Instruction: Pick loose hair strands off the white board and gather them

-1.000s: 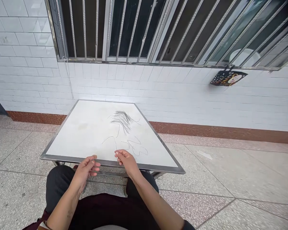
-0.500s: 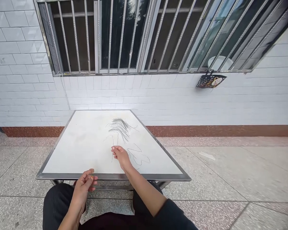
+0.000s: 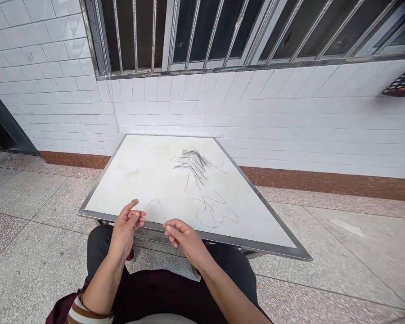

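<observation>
A thin dark wire [image 3: 158, 200] arches between my two hands just above the near edge of the white table [image 3: 116, 180]. My left hand [image 3: 127, 222] pinches its left end between thumb and fingers. With thumb and forefinger, my right hand [image 3: 180, 235] grips the same wire farther along, and a short tail hangs below the fingers. Beyond my hands, a bundle of similar wires [image 3: 193, 163] lies roughly lined up on the tabletop. Several loose, curled wires [image 3: 219, 213] are spread to the right, closer to me.
A grey metal frame [image 3: 266, 249] edges the table. Behind it stands a white tiled wall [image 3: 189, 105] with a barred window [image 3: 216, 33]. A dark patterned bag [image 3: 403, 83] hangs at the far right. A pale strip [image 3: 347, 227] lies on the floor.
My right hand has drawn back from mid-table to the near edge, bringing a wire along. My left hand has come up and now pinches that wire's other end. The view has turned left.
</observation>
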The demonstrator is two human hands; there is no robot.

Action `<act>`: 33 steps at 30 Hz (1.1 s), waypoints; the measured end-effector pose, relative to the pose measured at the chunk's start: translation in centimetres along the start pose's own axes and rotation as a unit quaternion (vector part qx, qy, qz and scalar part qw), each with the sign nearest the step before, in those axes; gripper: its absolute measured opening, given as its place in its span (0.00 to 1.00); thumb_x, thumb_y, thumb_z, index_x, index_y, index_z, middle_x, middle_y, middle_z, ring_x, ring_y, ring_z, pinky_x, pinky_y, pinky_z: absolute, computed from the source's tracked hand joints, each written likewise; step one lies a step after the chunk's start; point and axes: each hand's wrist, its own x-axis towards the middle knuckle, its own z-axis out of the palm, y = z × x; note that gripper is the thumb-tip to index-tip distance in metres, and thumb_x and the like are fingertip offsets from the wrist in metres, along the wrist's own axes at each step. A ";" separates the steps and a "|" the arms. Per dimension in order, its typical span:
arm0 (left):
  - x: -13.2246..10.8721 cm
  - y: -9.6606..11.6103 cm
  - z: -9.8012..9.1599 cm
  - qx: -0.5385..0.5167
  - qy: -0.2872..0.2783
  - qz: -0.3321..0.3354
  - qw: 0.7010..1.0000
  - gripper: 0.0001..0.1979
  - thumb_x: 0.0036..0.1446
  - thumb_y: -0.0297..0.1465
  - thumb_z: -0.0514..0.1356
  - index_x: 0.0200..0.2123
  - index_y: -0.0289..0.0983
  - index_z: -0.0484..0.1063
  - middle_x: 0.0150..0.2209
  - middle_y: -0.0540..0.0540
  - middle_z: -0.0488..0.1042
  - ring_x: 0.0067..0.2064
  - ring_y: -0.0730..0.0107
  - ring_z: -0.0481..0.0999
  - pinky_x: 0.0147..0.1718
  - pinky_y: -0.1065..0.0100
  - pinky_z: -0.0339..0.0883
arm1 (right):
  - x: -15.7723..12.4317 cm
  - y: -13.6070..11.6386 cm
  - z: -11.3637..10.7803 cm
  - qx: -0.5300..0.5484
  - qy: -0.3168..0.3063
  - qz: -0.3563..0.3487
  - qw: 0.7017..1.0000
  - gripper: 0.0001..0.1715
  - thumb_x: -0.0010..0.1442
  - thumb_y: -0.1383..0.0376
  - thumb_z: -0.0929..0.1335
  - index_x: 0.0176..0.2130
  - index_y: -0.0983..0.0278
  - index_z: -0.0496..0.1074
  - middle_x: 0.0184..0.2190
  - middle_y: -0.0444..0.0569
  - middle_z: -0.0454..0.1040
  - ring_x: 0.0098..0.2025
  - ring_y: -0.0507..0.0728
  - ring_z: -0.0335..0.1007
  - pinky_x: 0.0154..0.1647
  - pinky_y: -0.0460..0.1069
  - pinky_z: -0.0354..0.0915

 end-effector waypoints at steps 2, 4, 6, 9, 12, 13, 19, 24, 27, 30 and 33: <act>-0.3 0.4 0.1 0.010 -0.002 -0.002 1.000 0.28 0.51 0.36 0.68 0.54 0.37 0.68 0.32 0.48 0.76 0.31 0.77 0.73 0.34 0.73 0.67 | -0.3 0.1 -0.2 -0.027 -0.022 0.004 0.999 0.22 0.54 0.48 0.71 0.37 0.63 0.75 0.28 0.46 0.70 0.25 0.49 0.58 0.24 0.45 0.57; -0.6 0.8 0.3 0.024 -0.008 -0.017 1.000 0.28 0.50 0.37 0.68 0.54 0.36 0.69 0.33 0.47 0.76 0.31 0.76 0.73 0.34 0.72 0.68 | -0.7 0.0 -0.4 -0.050 -0.029 0.000 0.998 0.22 0.54 0.47 0.70 0.37 0.62 0.75 0.27 0.44 0.70 0.25 0.49 0.58 0.24 0.45 0.56; -0.9 1.2 0.7 0.040 -0.014 -0.032 0.999 0.30 0.48 0.37 0.69 0.54 0.36 0.69 0.33 0.46 0.76 0.31 0.75 0.74 0.33 0.71 0.68 | -1.1 0.0 -0.6 -0.062 -0.022 -0.007 0.998 0.23 0.54 0.46 0.70 0.37 0.62 0.75 0.27 0.44 0.69 0.24 0.49 0.58 0.24 0.45 0.56; -1.4 1.6 1.2 0.056 -0.019 -0.036 0.998 0.30 0.45 0.35 0.71 0.52 0.36 0.71 0.31 0.48 0.76 0.30 0.75 0.73 0.32 0.72 0.67 | -1.5 -0.1 -0.8 -0.065 -0.010 -0.012 0.998 0.23 0.54 0.46 0.69 0.38 0.62 0.75 0.26 0.44 0.69 0.24 0.50 0.58 0.24 0.45 0.57; -1.7 1.5 1.6 0.060 -0.036 -0.043 0.997 0.28 0.45 0.34 0.71 0.51 0.36 0.72 0.30 0.49 0.76 0.29 0.76 0.72 0.31 0.72 0.66 | -1.7 -0.5 -0.9 -0.068 -0.003 -0.042 0.997 0.22 0.58 0.48 0.67 0.42 0.61 0.74 0.28 0.45 0.71 0.28 0.52 0.62 0.28 0.47 0.60; -1.8 1.4 1.7 0.062 -0.044 -0.048 0.996 0.28 0.45 0.34 0.71 0.51 0.36 0.72 0.30 0.49 0.76 0.29 0.76 0.72 0.31 0.72 0.66 | -1.7 -0.7 -0.9 -0.066 -0.002 -0.058 0.996 0.22 0.59 0.48 0.67 0.45 0.60 0.73 0.29 0.46 0.71 0.30 0.52 0.63 0.30 0.47 0.61; -2.3 0.5 2.4 0.082 -0.087 -0.089 0.989 0.28 0.44 0.34 0.71 0.50 0.37 0.72 0.28 0.49 0.74 0.28 0.74 0.72 0.28 0.73 0.65 | -1.3 -1.8 -0.4 -0.054 0.018 -0.099 0.993 0.21 0.60 0.50 0.66 0.46 0.59 0.72 0.28 0.44 0.70 0.29 0.52 0.63 0.28 0.47 0.60; -2.6 0.3 2.4 0.122 -0.129 -0.112 0.978 0.29 0.47 0.36 0.69 0.52 0.36 0.71 0.29 0.48 0.74 0.25 0.76 0.71 0.26 0.73 0.64 | -1.5 -1.6 -0.7 -0.073 0.051 -0.087 0.992 0.17 0.58 0.51 0.67 0.39 0.61 0.73 0.24 0.43 0.68 0.25 0.51 0.60 0.24 0.45 0.56; -2.5 0.4 2.2 0.153 -0.156 -0.112 0.969 0.28 0.49 0.36 0.67 0.54 0.36 0.70 0.27 0.50 0.73 0.23 0.78 0.68 0.24 0.74 0.62 | -1.7 -1.5 -1.1 -0.093 0.062 -0.098 0.989 0.14 0.57 0.54 0.67 0.36 0.61 0.73 0.22 0.42 0.67 0.25 0.51 0.60 0.26 0.46 0.56; -2.5 0.6 2.1 0.162 -0.163 -0.102 0.968 0.27 0.50 0.34 0.66 0.54 0.37 0.70 0.25 0.51 0.72 0.23 0.79 0.65 0.24 0.74 0.60 | -1.9 -1.5 -1.5 -0.107 0.062 -0.115 0.986 0.13 0.58 0.54 0.67 0.35 0.60 0.74 0.22 0.42 0.66 0.26 0.52 0.61 0.28 0.47 0.58; -2.4 0.9 2.0 0.151 -0.150 -0.086 0.973 0.26 0.49 0.33 0.66 0.54 0.37 0.71 0.25 0.51 0.71 0.24 0.78 0.64 0.24 0.74 0.58 | -2.0 -1.2 -1.6 -0.119 0.060 -0.129 0.983 0.12 0.57 0.54 0.67 0.34 0.60 0.74 0.21 0.42 0.66 0.27 0.53 0.62 0.30 0.48 0.59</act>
